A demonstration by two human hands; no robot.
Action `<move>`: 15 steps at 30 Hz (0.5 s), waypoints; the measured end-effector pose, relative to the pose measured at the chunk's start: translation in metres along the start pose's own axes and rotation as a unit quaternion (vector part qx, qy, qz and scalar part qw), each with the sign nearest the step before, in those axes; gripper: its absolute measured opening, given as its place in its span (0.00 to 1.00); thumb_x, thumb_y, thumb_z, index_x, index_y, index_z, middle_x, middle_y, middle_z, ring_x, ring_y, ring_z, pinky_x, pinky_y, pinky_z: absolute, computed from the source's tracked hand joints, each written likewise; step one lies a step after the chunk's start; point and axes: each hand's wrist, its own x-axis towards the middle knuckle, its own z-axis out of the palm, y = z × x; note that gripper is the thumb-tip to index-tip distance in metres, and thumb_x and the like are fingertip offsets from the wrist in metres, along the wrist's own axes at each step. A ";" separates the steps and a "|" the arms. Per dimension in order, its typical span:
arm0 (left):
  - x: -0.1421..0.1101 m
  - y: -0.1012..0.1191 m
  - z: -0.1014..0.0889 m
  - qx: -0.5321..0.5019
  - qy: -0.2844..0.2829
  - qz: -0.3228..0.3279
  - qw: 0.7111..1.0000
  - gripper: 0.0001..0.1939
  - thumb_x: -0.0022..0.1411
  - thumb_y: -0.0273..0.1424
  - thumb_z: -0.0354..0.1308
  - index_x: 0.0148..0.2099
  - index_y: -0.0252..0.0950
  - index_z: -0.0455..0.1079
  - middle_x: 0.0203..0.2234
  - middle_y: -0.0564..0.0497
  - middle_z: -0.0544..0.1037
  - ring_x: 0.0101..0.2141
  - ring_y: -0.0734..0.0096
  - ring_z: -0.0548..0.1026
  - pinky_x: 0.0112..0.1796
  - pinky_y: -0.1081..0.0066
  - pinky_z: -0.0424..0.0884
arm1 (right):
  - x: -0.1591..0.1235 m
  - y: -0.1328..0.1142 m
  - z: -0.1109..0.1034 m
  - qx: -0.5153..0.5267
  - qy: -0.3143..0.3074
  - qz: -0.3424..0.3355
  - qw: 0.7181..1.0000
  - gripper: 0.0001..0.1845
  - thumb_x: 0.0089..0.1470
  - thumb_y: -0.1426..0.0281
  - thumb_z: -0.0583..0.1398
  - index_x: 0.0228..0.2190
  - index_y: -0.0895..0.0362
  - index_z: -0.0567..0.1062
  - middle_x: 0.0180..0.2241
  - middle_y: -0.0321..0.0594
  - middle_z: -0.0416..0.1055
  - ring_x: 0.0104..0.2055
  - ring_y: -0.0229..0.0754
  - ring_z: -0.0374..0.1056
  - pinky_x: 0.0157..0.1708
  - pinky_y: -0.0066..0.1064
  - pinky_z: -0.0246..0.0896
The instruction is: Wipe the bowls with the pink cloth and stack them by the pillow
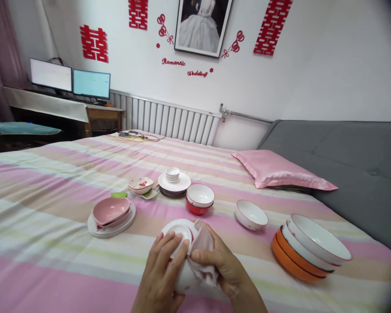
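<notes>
A white bowl (186, 278), tipped so its ringed underside faces up, is held at the front of the bed. My left hand (161, 271) grips it from the left, fingertips over the foot ring. On the other side, my right hand (223, 261) is closed on a pale pink cloth (202, 245) pressed against the bowl. Just beyond stand a white bowl with a red rim (200, 194) and the red bowl (198, 210) under it. Another red-rimmed bowl (251, 214) sits alone to the right. The bowl's lower part is partly hidden by my hands.
Left are a pink dish (111, 210) on white plates (130, 221) and small patterned dishes (140, 184). Stacked plates (164, 182) carry little bowls (172, 173). White bowls (319, 239) rest on orange ones (293, 263) at right. A pink pillow (280, 169) lies behind, on the striped bed.
</notes>
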 end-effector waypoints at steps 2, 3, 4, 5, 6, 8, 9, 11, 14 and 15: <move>0.000 0.001 -0.001 -0.004 0.003 -0.005 1.000 0.37 0.45 0.15 0.51 0.60 0.34 0.54 0.51 0.41 0.66 0.57 0.54 0.59 0.57 0.50 0.57 | -0.001 -0.001 0.002 0.012 -0.003 0.007 1.000 0.30 0.34 0.75 0.71 0.42 0.55 0.69 0.34 0.37 0.72 0.34 0.41 0.69 0.36 0.32 0.64; 0.000 0.002 -0.001 -0.006 0.002 -0.008 1.000 0.37 0.45 0.15 0.51 0.60 0.34 0.54 0.51 0.41 0.66 0.57 0.54 0.59 0.57 0.50 0.57 | -0.001 -0.001 0.002 0.017 -0.004 0.008 1.000 0.29 0.34 0.75 0.71 0.41 0.55 0.69 0.34 0.37 0.72 0.34 0.40 0.69 0.36 0.32 0.64; 0.000 0.002 -0.001 -0.007 0.001 -0.010 1.000 0.38 0.45 0.15 0.51 0.60 0.33 0.54 0.51 0.40 0.66 0.57 0.54 0.58 0.57 0.50 0.57 | -0.001 -0.001 0.002 0.022 -0.004 0.007 1.000 0.29 0.34 0.75 0.71 0.41 0.55 0.70 0.33 0.36 0.72 0.33 0.39 0.69 0.35 0.31 0.64; 0.000 0.002 -0.001 -0.008 -0.001 -0.011 1.000 0.38 0.45 0.15 0.51 0.60 0.33 0.54 0.52 0.40 0.65 0.57 0.53 0.58 0.57 0.50 0.57 | 0.000 0.001 0.001 0.025 -0.003 0.005 1.000 0.28 0.34 0.75 0.70 0.41 0.55 0.70 0.32 0.36 0.72 0.32 0.39 0.69 0.34 0.29 0.64; -0.001 0.002 -0.001 -0.009 -0.003 -0.012 1.000 0.38 0.45 0.15 0.51 0.60 0.32 0.54 0.52 0.39 0.64 0.57 0.52 0.58 0.57 0.50 0.57 | 0.001 0.002 0.001 0.029 -0.001 0.001 1.000 0.27 0.35 0.76 0.70 0.40 0.56 0.70 0.31 0.36 0.72 0.31 0.38 0.68 0.33 0.28 0.64; -0.001 0.001 0.000 -0.010 -0.002 -0.014 1.000 0.38 0.44 0.15 0.52 0.60 0.32 0.54 0.53 0.38 0.63 0.57 0.51 0.57 0.57 0.50 0.57 | 0.003 0.005 -0.001 0.044 0.008 -0.003 0.999 0.25 0.37 0.76 0.69 0.40 0.56 0.70 0.30 0.35 0.72 0.29 0.36 0.68 0.32 0.27 0.64; -0.002 0.001 0.001 -0.012 0.000 -0.015 1.000 0.38 0.44 0.15 0.52 0.60 0.32 0.54 0.53 0.38 0.63 0.57 0.51 0.57 0.56 0.50 0.57 | 0.004 0.007 -0.002 0.057 0.017 -0.003 0.998 0.25 0.39 0.76 0.69 0.41 0.56 0.70 0.30 0.35 0.72 0.29 0.36 0.68 0.33 0.27 0.64; -0.002 0.000 0.001 -0.018 0.001 -0.019 1.000 0.38 0.45 0.16 0.52 0.60 0.33 0.54 0.53 0.39 0.63 0.57 0.51 0.57 0.56 0.50 0.58 | 0.007 0.010 -0.002 0.086 0.038 0.006 0.996 0.23 0.41 0.75 0.68 0.42 0.55 0.70 0.30 0.36 0.73 0.29 0.36 0.69 0.33 0.28 0.65; -0.002 0.000 -0.001 -0.032 -0.012 -0.040 0.999 0.37 0.47 0.17 0.53 0.61 0.34 0.53 0.54 0.39 0.64 0.58 0.50 0.57 0.56 0.50 0.59 | 0.009 0.012 0.000 0.114 0.075 0.012 0.991 0.25 0.41 0.73 0.68 0.43 0.54 0.70 0.33 0.37 0.75 0.31 0.38 0.71 0.35 0.31 0.67; -0.002 0.000 -0.002 -0.037 -0.018 -0.048 0.998 0.37 0.48 0.18 0.54 0.61 0.34 0.53 0.54 0.39 0.64 0.58 0.50 0.57 0.55 0.50 0.59 | 0.009 0.012 0.001 0.116 0.082 0.013 0.990 0.26 0.40 0.72 0.69 0.43 0.54 0.70 0.33 0.37 0.75 0.32 0.39 0.72 0.35 0.32 0.67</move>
